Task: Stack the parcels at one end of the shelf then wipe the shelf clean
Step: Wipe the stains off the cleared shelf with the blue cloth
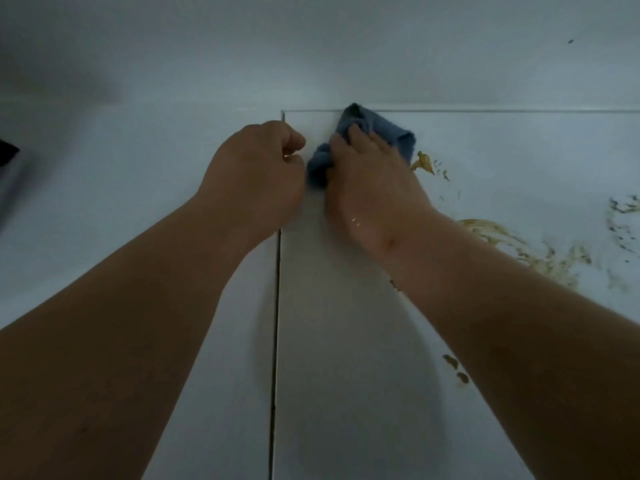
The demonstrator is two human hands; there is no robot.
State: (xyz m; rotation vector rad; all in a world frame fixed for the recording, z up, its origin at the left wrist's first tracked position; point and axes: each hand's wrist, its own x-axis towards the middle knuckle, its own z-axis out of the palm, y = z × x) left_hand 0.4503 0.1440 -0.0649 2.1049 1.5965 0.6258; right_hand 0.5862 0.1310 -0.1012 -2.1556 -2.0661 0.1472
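Blue terry cloth (374, 133) is bunched under my right hand (367, 181), fingers curled over it and pressing it onto the white shelf (346, 341), right in the back corner where the shelf's panel seam (278, 289) meets the rear edge. My left hand (256, 171) sits just left of the cloth, over the seam, its grip together in a loose fist; I cannot tell whether it pinches anything. No parcels are in view, so I judge the stacking done and the wiping under way.

The risks lie to the right of the cloth. Yellowish smears (512, 244) begin touching the cloth's right edge and trail well away toward the near right, with darker greenish flecks (623, 216) farther right. A wadded cloth offers little clean face, so one pass could spread the paste instead of lifting it. Sweeping leftward could push residue into the seam, where it would lodge. My right forearm (502, 323) hangs above small spots (455, 368) and could drag through them.
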